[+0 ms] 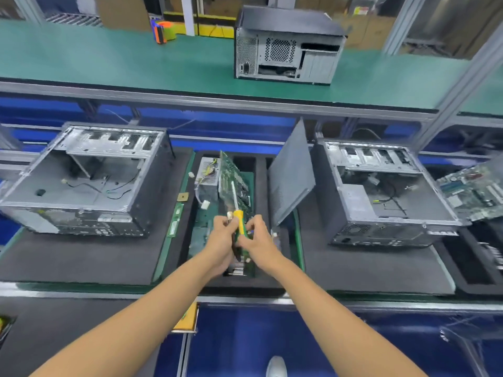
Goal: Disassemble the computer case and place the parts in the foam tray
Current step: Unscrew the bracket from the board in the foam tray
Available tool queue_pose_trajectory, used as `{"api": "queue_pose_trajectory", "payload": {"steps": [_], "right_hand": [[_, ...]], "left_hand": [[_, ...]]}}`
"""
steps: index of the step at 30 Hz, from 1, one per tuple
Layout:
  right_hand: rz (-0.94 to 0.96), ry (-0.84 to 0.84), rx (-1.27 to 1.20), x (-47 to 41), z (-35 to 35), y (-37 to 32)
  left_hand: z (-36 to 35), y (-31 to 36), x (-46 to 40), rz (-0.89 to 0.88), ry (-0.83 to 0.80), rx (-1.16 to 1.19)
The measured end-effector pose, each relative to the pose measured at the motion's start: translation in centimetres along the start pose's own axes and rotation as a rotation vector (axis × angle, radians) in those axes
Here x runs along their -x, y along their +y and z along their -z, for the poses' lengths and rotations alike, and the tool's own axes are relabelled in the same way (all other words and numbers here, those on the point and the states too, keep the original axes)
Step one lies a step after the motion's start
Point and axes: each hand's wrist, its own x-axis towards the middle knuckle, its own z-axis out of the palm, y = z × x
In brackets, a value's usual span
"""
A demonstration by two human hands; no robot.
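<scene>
1. The left hand (221, 235) and right hand (257, 240) meet over the foam tray (262, 170); the right curls round a yellow-green screwdriver (239, 221), the left pinches a small white connector (229, 215).
2. A green motherboard (231, 178) stands tilted in the tray beside the power supply (208, 172).
3. Open cases (81, 180) flank it, so the step looks like stowing the board; next, seat it flat.

The foam tray (261, 170) sits between two opened computer cases — one left (81, 180), one right (386, 191) — a side panel (292, 172) leaning at its right edge; a closed case (288, 44) stands behind on the upper shelf (109, 66).
</scene>
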Motion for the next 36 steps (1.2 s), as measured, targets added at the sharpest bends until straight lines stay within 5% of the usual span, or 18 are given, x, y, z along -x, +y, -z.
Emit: {"api": "queue_pose_trajectory", "payload": {"steps": [4, 10, 14, 21, 26, 30, 36], "right_hand": [[-0.075, 0.04, -0.098, 0.1, 1.9, 1.0], [-0.086, 0.249, -0.201, 0.0, 5.6, 2.1], [-0.045, 0.41, -0.349, 0.5, 9.5, 3.7], [-0.045, 0.491, -0.128, -1.0, 18.1, 6.3], [-0.053, 0.507, 0.126, -2.1, 21.0, 6.6], [-0.019, 0.566, 0.237, -3.0, 21.6, 6.5], [0.008, 0.439, 0.274, -5.5, 22.8, 6.5]], "left_hand": [[-2.3, -1.4, 0.3, -0.138, -0.088, -0.026], [-6.2, -3.3, -0.4, -0.195, 0.007, 0.058], [-7.5, -6.6, -1.2, -0.457, 0.099, -0.453], [-6.3, -13.4, -5.4, -0.675, -0.276, -1.403], [-7.8, -13.2, -7.5, -0.913, -0.347, -1.839], [-7.4, -12.6, -7.5, -0.901, -0.176, -1.747], [-7.1, -9.3, -6.5, -1.388, 0.01, -1.319]]}}
